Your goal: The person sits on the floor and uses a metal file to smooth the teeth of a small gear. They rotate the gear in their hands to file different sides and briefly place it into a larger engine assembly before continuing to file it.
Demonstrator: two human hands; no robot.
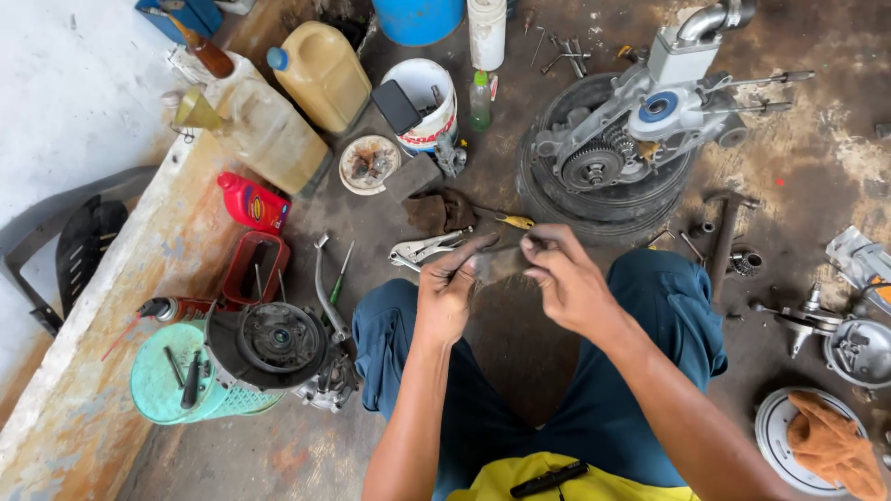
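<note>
- Since the person sits low with knees apart, both hands meet above the lap: left hand (444, 295) and right hand (568, 281) each pinch an end of a small dark part (498, 264), held level for a close look
- Pliers (422, 250) and screwdriver (510, 221) lie on the floor (520, 343) just beyond, within reach
- Farther off, an engine (640, 121) rests on a tyre (548, 199), which steadies it

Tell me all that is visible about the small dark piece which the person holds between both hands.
The small dark piece is a flat, roughly rectangular thing, grey-brown and dull, blurred, so its material is unclear. It lies about level, held up in the air above the person's knees and the dirty floor. The left hand pinches its left end with the fingertips, and the right hand grips its right end. Nothing else touches it. Locking pliers lie on the floor just beyond it.
</note>
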